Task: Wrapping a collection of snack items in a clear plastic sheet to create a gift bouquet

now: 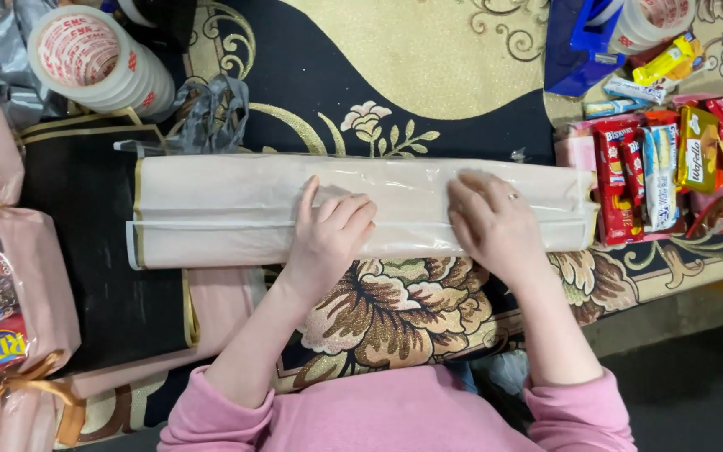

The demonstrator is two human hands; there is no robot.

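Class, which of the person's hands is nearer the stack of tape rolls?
Left. The left hand lies lower right of the tape rolls; the right hand is farther right.

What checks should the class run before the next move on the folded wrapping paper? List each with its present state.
1. Left hand flat on the folded pale wrapping paper: ok.
2. Right hand flat on the same paper: ok.
3. Paper lies straight across the patterned cloth: ok.
4. Tape rolls lie at the far left: ok.
5. Snack packets clear of the paper's right end: not ok, they sit against it.
6. Paper's underside free of creases: cannot tell.
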